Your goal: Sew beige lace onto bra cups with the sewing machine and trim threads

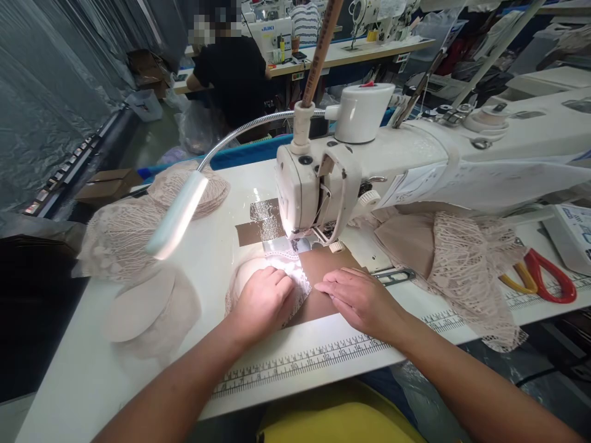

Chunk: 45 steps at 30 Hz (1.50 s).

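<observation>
Curled over a beige lace piece (247, 268), my left hand (265, 298) presses and grips it in front of the sewing machine's needle area. The lace's scalloped edge glows white under the lamp and reaches the presser foot (295, 241). My right hand (362, 301) rests on a brown sheet (318, 301) just right of the lace, its fingers drawn together in a pinch. Whatever lies between those fingertips is too small to make out. The white sewing machine (300, 184) stands right behind both hands.
A gooseneck lamp (180, 212) hangs over the table's left. Lace stacks (120, 237) and round beige pads (141, 307) lie left. More lace pieces (471, 252) and red-handled scissors (549, 277) sit right. A printed ruler (314, 359) runs along the front edge. A person (233, 74) sits beyond.
</observation>
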Available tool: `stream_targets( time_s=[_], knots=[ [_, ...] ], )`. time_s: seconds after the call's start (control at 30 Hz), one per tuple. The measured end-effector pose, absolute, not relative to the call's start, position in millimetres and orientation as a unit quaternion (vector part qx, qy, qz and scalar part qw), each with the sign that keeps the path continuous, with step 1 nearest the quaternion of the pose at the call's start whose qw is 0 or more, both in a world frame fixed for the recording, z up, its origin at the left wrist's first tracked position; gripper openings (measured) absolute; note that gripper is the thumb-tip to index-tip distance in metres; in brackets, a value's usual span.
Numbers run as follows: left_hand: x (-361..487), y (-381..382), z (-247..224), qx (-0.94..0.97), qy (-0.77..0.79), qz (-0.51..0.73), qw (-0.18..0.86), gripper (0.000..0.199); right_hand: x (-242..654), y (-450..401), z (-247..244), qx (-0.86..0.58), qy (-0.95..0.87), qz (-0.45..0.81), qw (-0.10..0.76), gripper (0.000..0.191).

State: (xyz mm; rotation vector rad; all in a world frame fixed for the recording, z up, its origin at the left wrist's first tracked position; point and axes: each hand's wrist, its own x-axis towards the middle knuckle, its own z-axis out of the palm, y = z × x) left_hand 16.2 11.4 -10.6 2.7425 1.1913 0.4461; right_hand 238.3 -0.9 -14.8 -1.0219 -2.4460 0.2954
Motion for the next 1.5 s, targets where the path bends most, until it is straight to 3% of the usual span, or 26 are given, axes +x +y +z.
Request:
stream_targets(
  time_s=[0.27,0.53,0.87,1.07,1.33,1.5],
  knots=[
    [13.1,12.1,-8.5,0.893,0.403,0.165,0.116,0.024,228.4,-8.4,-17.6,-0.357,-0.921,0.065,0.142,0.031],
    [8.8,10.2,-9.6,0.928,0.326,0.151,0.103,0.025,230.1,-10.1,-18.8,-0.351,-0.921,0.074,0.151,0.033],
    [13.5,7.7,-10.6,0.93,0.342,0.116,0.074,0.03,231.4,-9.3,-16.4,-0.347,-0.923,0.091,0.141,0.033],
    [14.3,7.2,-10.4,0.93,0.338,0.123,0.075,0.03,232.5,-5.2,-14.8,-0.377,-0.904,0.083,0.184,0.031],
    [13.5,10.6,-7.6,0.918,0.355,0.152,0.095,0.029,225.2,-4.1,-21.3,-0.4,-0.905,0.038,0.137,0.028],
    [18.0,20.7,-7.5,0.921,0.362,0.135,0.045,0.034,224.9,-5.6,-23.2,-0.401,-0.902,0.028,0.156,0.024]
  ],
)
